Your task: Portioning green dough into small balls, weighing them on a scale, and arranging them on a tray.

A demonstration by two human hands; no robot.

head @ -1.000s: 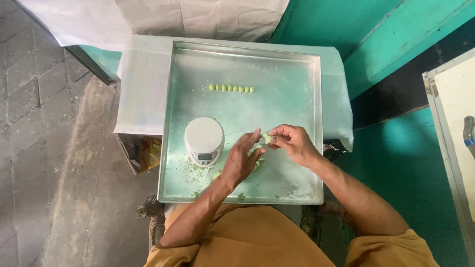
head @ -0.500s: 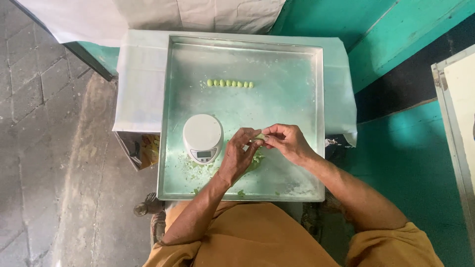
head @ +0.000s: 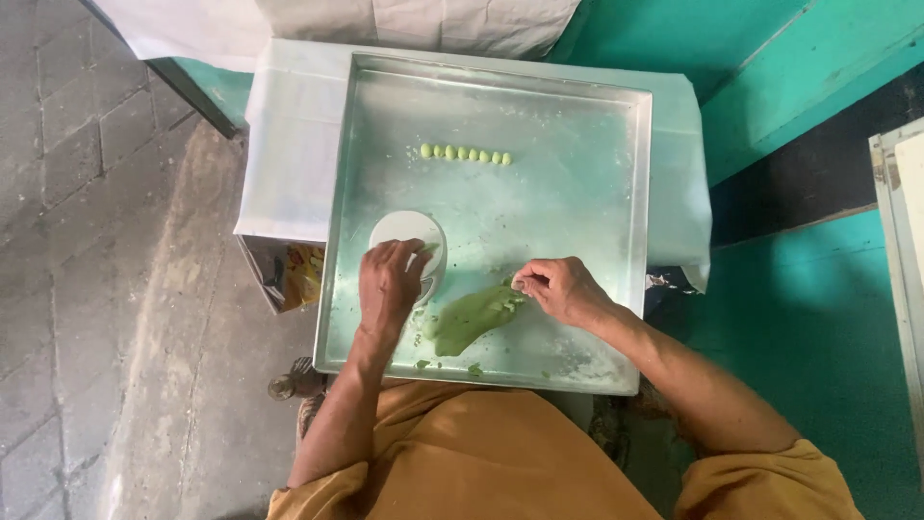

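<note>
A large square metal tray [head: 577,173] lies in front of me. My left hand [head: 390,284] rests over a small white kitchen scale [head: 402,231] near the tray's front left, its fingers pinching a small green bit at the scale's edge. My right hand [head: 563,289] pinches the upper end of a long lump of green dough [head: 472,318] that lies on the tray between my hands. A short row of several small green dough balls [head: 465,153] sits toward the tray's far side.
The tray rests on a white-covered stand [head: 289,144]. Green crumbs [head: 448,366] dot the tray's front edge. Grey paving [head: 96,241] lies to the left, a teal floor and step [head: 799,96] to the right, a white board [head: 900,212] at the far right.
My hands have parted: the left moved onto the scale with a small piece, the right stayed at the dough lump, which now lies uncovered on the tray.
</note>
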